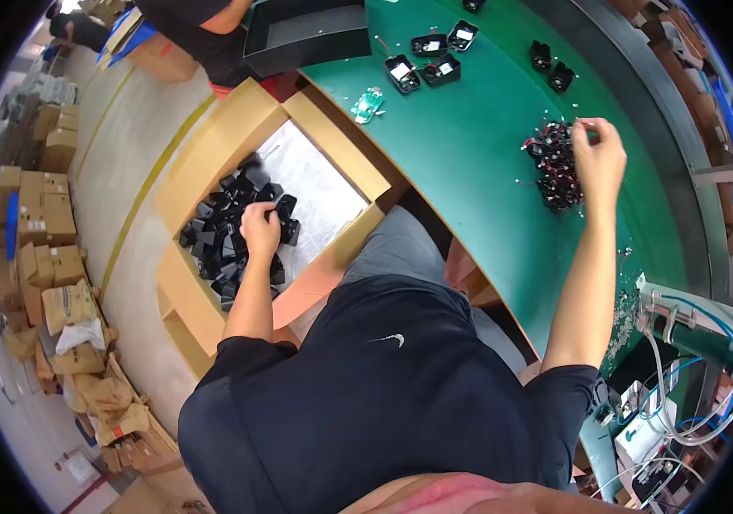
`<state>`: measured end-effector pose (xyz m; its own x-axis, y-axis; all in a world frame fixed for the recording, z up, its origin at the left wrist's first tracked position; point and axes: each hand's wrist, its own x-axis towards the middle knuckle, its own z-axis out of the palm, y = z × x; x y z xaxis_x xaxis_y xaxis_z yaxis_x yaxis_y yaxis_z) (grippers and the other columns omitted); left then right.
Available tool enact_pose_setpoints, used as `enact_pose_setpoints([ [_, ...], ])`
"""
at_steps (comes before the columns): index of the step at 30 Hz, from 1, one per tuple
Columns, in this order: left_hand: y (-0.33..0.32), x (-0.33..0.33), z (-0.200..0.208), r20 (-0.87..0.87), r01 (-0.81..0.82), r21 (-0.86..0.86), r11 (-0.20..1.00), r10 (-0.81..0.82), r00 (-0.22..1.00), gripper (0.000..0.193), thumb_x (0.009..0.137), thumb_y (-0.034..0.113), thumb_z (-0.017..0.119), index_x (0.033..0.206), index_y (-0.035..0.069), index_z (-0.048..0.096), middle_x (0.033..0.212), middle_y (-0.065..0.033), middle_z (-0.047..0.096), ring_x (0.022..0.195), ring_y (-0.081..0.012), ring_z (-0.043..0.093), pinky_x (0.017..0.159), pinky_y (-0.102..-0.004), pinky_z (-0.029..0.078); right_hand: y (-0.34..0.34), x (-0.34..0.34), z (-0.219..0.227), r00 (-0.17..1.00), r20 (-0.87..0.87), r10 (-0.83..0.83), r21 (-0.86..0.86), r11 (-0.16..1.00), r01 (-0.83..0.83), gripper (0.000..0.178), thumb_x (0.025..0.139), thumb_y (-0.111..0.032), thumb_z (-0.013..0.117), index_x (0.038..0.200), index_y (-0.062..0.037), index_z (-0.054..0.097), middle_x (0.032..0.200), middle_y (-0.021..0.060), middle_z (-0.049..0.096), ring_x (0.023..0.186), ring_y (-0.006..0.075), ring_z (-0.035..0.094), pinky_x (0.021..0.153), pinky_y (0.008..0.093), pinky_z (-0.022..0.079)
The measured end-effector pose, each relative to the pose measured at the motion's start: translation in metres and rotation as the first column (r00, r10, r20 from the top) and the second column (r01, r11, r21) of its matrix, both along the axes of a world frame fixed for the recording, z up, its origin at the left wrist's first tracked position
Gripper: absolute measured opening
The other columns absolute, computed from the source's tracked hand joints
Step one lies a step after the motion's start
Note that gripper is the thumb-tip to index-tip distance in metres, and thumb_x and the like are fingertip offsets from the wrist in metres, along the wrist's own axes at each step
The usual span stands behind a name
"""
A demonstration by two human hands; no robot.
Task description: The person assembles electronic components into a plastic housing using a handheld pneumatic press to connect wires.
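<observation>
My left hand is inside an open cardboard box, low over a heap of black plastic housings. Its fingers are curled, and a black piece lies right by the fingertips; whether they grip it is hidden. Just beyond that hand, one dark piece looks smeared by motion. On the green table, my right hand is at the right edge of a tangled pile of small dark parts with thin red wires. Thumb and fingers are pinched together; anything between them is too small to make out.
Several black housings with parts inside sit at the table's far side, near a green piece and a black bin. Another person is beyond the box. A device with blue tubes stands at right.
</observation>
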<state>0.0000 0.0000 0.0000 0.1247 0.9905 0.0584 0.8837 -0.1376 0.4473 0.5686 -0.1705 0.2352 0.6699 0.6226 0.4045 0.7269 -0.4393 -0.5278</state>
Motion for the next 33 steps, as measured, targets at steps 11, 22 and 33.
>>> enact_pose_setpoints([
  [11, 0.117, 0.017, 0.010, -0.533, -0.272, -0.053, 0.961, 0.203, 0.821, 0.072, 0.089, 0.050, 0.074, 0.139, 0.008, 0.045, 0.138, -0.0189, 0.053, 0.128, -0.0370, 0.057, 0.097, -0.0600, 0.050, -0.060, -0.065, -0.038, 0.910, -0.407, 0.081, 0.337, 0.939, 0.067, 0.011, 0.102, -0.013, 0.064, 0.104, -0.0019, 0.066, 0.098, 0.0071, 0.078, 0.080, 0.0102, 0.066, 0.075, 0.0283, 0.053],
  [22, 0.116, 0.016, -0.001, 0.176, -0.075, 0.086, 0.994, 0.059, 0.983, 0.057, 0.087, 0.024, 0.076, 0.136, 0.006, 0.054, 0.127, -0.0170, 0.057, 0.114, -0.0315, 0.059, 0.098, -0.0469, 0.049, -0.161, -0.095, -0.060, 0.631, -0.770, 0.090, 0.326, 0.907, 0.268, 0.009, 0.101, -0.011, 0.066, 0.102, -0.0024, 0.066, 0.104, 0.0053, 0.073, 0.083, 0.0104, 0.065, 0.074, 0.0271, 0.054],
  [33, -0.050, 0.207, 0.164, 0.763, 0.945, -0.221, 0.241, 0.646, 0.014, 0.079, 0.100, 0.029, 0.069, 0.162, 0.005, 0.027, 0.162, -0.0245, 0.031, 0.109, -0.0250, 0.055, 0.085, -0.0314, 0.053, -0.178, -0.115, -0.064, 0.772, -0.636, 0.013, 0.475, 0.794, 0.378, 0.006, 0.106, -0.005, 0.052, 0.110, -0.0005, 0.054, 0.117, 0.0141, 0.071, 0.092, 0.0207, 0.070, 0.079, 0.0351, 0.058],
])
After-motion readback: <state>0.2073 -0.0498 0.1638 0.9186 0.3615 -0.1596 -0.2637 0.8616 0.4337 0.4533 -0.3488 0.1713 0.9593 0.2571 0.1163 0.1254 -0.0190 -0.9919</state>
